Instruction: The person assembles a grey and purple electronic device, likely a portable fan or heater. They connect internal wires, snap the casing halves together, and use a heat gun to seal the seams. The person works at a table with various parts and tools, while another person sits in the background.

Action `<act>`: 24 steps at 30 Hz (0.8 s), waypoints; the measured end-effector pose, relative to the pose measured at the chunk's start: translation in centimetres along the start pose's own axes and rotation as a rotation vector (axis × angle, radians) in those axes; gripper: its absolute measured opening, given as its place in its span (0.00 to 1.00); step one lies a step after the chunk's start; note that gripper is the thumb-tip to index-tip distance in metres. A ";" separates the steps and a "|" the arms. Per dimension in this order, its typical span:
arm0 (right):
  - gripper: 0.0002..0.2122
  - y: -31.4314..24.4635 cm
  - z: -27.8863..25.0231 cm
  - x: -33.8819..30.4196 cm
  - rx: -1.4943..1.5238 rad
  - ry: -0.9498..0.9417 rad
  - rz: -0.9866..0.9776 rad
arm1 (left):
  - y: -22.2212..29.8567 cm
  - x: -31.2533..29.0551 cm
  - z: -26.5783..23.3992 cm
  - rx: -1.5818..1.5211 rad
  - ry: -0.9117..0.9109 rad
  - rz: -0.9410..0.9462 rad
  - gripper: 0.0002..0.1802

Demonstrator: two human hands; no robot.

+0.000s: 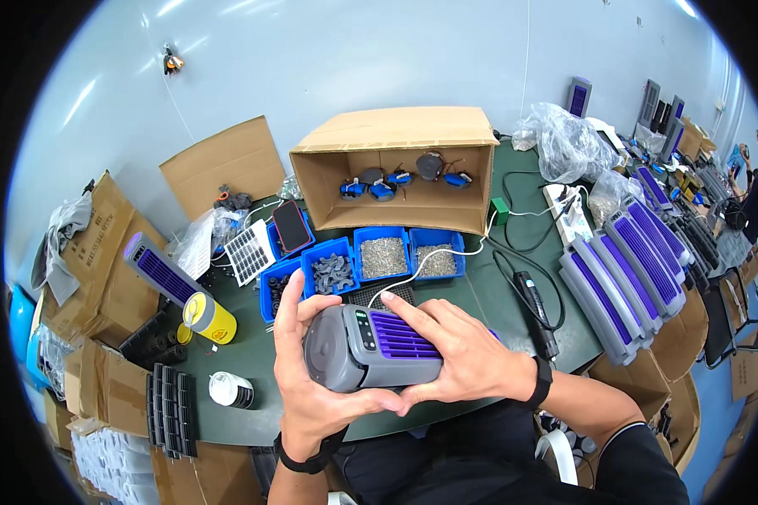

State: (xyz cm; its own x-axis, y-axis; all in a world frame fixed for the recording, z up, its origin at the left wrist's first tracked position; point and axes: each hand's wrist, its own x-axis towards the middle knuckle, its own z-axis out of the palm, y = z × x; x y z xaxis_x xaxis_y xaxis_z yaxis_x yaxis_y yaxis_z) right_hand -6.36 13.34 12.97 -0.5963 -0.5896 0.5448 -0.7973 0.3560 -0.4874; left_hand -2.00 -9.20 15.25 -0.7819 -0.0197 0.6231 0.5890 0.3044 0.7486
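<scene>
The left hand [301, 387] and right hand [463, 358] clasp a grey plastic, purple-slatted unit [375, 349] above the green tabletop [257, 353]. Its casing looks largely assembled; what remains is unclear. Just beyond: blue plastic parts bins [379, 233]; rightward, similar grey-and-purple units [627, 278].

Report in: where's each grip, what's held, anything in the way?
Unit held: left grip at round gray end, right grip by purple grille. In the way: maybe white cable behind, end hidden.
</scene>
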 end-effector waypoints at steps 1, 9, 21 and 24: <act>0.61 0.1 -0.4 0.1 0.039 -0.031 0.011 | 0.0 -0.1 -0.1 -0.021 0.000 -0.002 0.90; 0.60 1.3 -1.4 -0.1 0.243 -0.139 0.094 | -0.6 0.0 -0.4 -0.004 -0.005 0.060 0.92; 0.61 0.6 0.5 -0.1 0.021 0.018 -0.035 | -0.4 -0.2 -0.3 -0.065 0.029 -0.013 0.92; 0.60 0.3 0.7 -0.3 -0.016 0.026 -0.033 | -0.8 -0.3 -0.6 -0.024 0.008 -0.010 0.93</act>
State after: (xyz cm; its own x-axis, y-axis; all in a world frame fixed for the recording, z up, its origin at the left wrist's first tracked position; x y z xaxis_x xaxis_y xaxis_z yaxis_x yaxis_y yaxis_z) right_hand -6.32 13.14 12.22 -0.5717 -0.5821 0.5782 -0.8179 0.3482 -0.4581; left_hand -2.09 -9.97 14.59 -0.7861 -0.0299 0.6174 0.5861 0.2809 0.7600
